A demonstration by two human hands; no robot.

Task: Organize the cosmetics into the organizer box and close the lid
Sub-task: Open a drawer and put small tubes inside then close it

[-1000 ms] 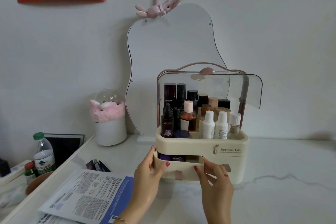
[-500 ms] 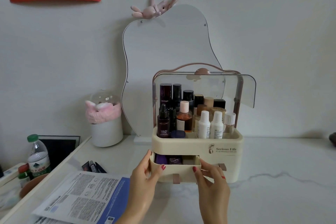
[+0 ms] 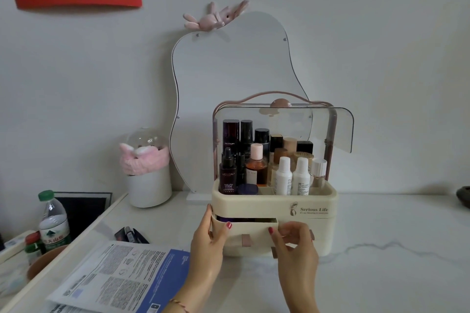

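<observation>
While my left hand point(image 3: 207, 239) and right hand point(image 3: 292, 244) grip the ends of the part-open drawer point(image 3: 245, 232), the organizer box point(image 3: 274, 208) stands on the counter point(image 3: 381, 274), bottles point(image 3: 283, 175) packed upright. Next, I judge: push it flush, then swing the open clear lid point(image 3: 340, 129) shut.

A wavy mirror point(image 3: 229, 99), 1 water bottle point(image 3: 54, 221) and a leaflet point(image 3: 122, 277) surround the workspace.
</observation>
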